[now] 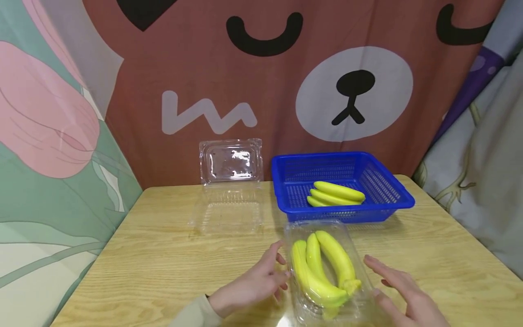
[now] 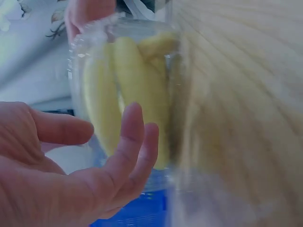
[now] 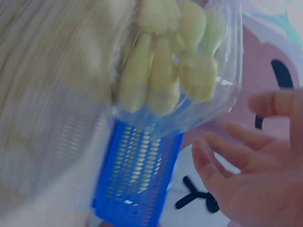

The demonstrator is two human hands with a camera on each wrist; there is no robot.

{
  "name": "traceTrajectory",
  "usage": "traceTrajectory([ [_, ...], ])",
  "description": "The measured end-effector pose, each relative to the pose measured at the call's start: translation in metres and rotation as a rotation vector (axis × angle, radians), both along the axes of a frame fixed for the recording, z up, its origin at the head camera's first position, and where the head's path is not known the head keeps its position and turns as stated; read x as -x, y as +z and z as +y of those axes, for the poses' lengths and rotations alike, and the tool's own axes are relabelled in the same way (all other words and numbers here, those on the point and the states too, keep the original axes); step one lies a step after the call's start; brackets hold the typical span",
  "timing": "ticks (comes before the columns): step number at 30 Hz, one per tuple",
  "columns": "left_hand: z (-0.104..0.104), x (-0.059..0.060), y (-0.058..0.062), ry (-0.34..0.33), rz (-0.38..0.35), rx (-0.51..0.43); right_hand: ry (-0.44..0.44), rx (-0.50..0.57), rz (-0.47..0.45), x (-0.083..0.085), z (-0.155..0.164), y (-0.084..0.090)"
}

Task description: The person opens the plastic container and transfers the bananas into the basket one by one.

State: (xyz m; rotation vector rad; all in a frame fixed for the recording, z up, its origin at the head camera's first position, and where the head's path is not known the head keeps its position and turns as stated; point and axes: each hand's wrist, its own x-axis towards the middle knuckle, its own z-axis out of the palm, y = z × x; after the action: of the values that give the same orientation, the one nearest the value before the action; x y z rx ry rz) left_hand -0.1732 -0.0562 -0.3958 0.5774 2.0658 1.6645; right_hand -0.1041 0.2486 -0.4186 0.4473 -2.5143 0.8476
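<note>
A clear plastic clamshell box [image 1: 300,315] with a lid over it lies on the table's near part, with yellow bananas [image 1: 337,256] inside. At the box's left side is my left hand [image 1: 261,279], fingertips right at the wall and fingers loosely bent. My right hand [image 1: 412,295] hovers by the right side, its fingers spread and holding nothing. In the left wrist view, the thumb and fingers [image 2: 132,137] stand apart in front of the box. The right wrist view shows the right hand [image 3: 255,165] a little away from the box's wall.
Behind the box stands a blue plastic basket [image 1: 343,210] with several bananas [image 1: 337,193] in it. A second clear clamshell box [image 1: 230,215] sits at the back left, its lid raised against the curtain [image 1: 196,68]. The wooden table [image 1: 163,254] has its far edge at the curtain.
</note>
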Motion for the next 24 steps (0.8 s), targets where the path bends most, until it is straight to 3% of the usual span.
traceTrajectory([
  [4, 0.0, 0.005, -0.009, 0.016, -0.035, -0.021, 0.148, -0.121, 0.07, -0.003, -0.015, 0.003],
  [8, 0.0, 0.008, -0.015, -0.01, -0.095, -0.094, 0.206, -0.231, 0.134, -0.002, -0.023, -0.001],
  [13, 0.0, 0.01, -0.018, -0.036, -0.142, -0.163, 0.163, -0.313, 0.234, -0.001, -0.028, -0.002],
  [24, 0.002, 0.01, -0.019, 0.003, -0.182, -0.189, 0.057, -0.337, 0.154, -0.005, -0.04, 0.007],
])
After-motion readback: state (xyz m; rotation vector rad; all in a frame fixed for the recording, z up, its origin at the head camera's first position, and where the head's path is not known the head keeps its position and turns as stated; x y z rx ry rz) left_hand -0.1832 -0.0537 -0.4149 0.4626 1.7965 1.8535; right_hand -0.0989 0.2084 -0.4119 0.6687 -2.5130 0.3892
